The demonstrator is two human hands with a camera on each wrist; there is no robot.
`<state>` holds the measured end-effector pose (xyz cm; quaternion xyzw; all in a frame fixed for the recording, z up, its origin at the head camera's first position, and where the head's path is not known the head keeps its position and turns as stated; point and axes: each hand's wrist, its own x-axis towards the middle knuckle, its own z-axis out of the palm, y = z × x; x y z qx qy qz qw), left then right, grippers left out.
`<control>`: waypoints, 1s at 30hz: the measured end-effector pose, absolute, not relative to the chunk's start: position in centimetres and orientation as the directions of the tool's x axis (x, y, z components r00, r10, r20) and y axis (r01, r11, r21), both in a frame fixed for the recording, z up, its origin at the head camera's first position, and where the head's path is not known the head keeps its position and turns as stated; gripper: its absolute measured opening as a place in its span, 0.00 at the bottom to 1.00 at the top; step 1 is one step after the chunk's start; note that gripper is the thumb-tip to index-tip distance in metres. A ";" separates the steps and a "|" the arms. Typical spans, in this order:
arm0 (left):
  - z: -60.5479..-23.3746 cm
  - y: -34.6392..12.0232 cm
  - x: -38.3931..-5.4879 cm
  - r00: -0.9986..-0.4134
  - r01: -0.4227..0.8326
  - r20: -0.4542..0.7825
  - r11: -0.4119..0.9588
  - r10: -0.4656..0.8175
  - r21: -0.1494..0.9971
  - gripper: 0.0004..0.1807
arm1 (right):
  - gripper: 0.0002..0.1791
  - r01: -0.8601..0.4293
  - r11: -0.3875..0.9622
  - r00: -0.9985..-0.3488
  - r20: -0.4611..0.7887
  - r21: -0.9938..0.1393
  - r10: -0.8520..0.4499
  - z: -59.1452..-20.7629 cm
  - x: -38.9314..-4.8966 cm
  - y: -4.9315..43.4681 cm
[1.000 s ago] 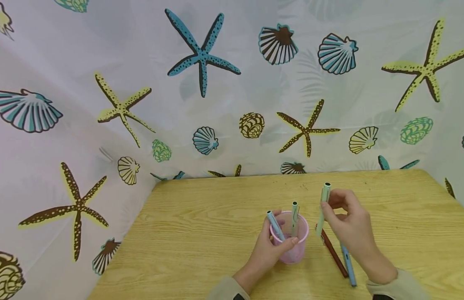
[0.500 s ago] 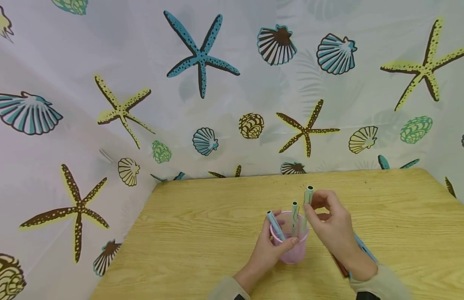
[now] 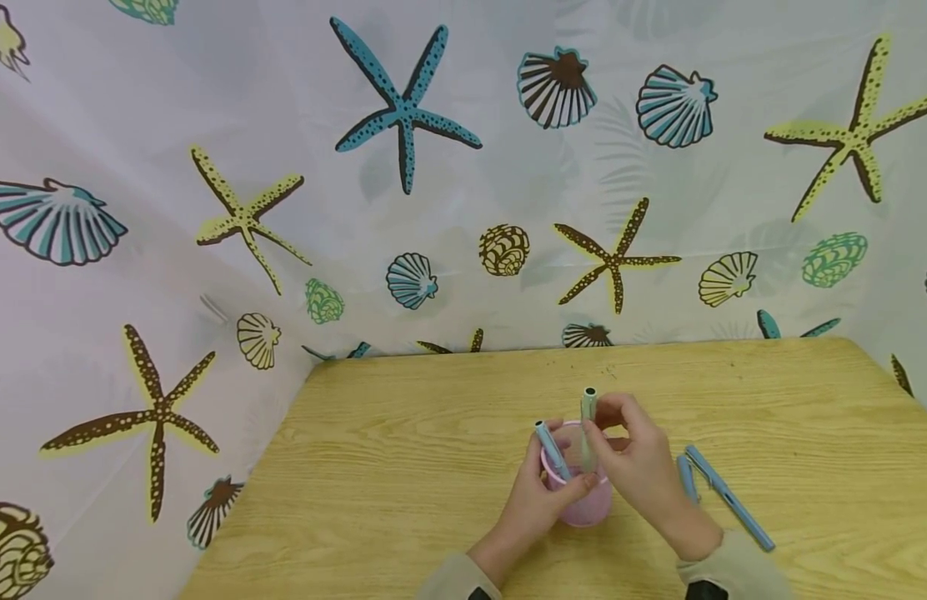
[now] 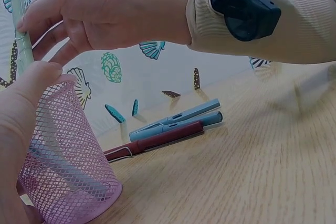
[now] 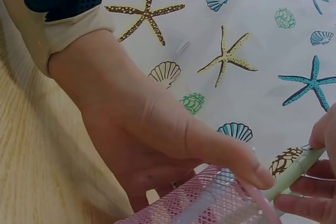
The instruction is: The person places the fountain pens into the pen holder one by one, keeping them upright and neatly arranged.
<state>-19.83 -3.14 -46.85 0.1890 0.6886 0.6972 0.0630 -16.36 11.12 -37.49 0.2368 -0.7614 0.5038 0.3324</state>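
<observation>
In the head view my left hand (image 3: pixel 542 492) grips a pink mesh pen cup (image 3: pixel 587 504), thumb at the near rim. A light blue pen (image 3: pixel 551 448) leans inside the cup against its left side. My right hand (image 3: pixel 639 454) pinches a pale green pen (image 3: pixel 588 404) near its capped top, upright, with its lower part down inside the cup. In the right wrist view this green pen (image 5: pixel 295 174) slants past the rim beside the left thumb. A second green pen, seen earlier in the cup, is hidden behind the held one in the head view.
Two blue pens, one of them nearer (image 3: pixel 734 504), lie on the wood-grain table (image 3: pixel 403 467) right of the cup. Next to them lies a dark red pen (image 4: pixel 163 139), hidden by the right arm in the head view. A shell-and-starfish curtain (image 3: pixel 463 167) stands behind the table.
My right hand has moved left with the green pen, from above the table beside the cup to inside the cup. The left hand has stayed on the cup. More of the blue pens shows.
</observation>
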 end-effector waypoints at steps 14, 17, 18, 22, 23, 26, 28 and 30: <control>-44.2 -3.4 -18.4 -0.908 0.243 0.228 -0.002 0.351 0.970 0.35 | 0.14 -0.658 0.392 -0.728 0.676 -0.643 -0.112 -41.7 -18.7 10.8; -44.2 -3.4 -18.4 -0.908 0.244 0.229 -0.001 0.350 0.970 0.35 | 0.14 -0.619 0.405 -0.764 0.635 -0.673 -0.115 -41.9 -18.9 10.8; -44.2 -3.4 -18.4 -0.909 0.243 0.227 0.000 0.350 0.970 0.35 | 0.14 -0.610 0.417 -0.771 0.626 -0.674 -0.115 -42.0 -18.9 10.7; -44.2 -3.5 -18.4 -0.911 0.240 0.220 0.014 0.349 0.971 0.35 | 0.14 -0.586 0.467 -0.784 0.609 -0.662 -0.120 -41.9 -19.0 10.5; -44.2 -3.5 -18.4 -0.913 0.239 0.218 0.021 0.346 0.971 0.35 | 0.13 -0.579 0.482 -0.786 0.606 -0.657 -0.119 -41.9 -19.0 10.5; -44.4 -3.4 -18.5 -0.916 0.238 0.212 0.038 0.340 0.970 0.35 | 0.12 -0.551 0.523 -0.802 0.585 -0.650 -0.117 -41.9 -19.0 10.4; -44.7 -3.3 -18.7 -0.917 0.243 0.215 0.042 0.336 0.969 0.35 | 0.11 -0.525 0.549 -0.820 0.561 -0.651 -0.118 -41.8 -19.0 10.4; -45.3 -3.3 -19.0 -0.917 0.242 0.213 0.046 0.336 0.969 0.36 | 0.10 -0.496 0.571 -0.840 0.529 -0.654 -0.123 -41.7 -18.9 10.3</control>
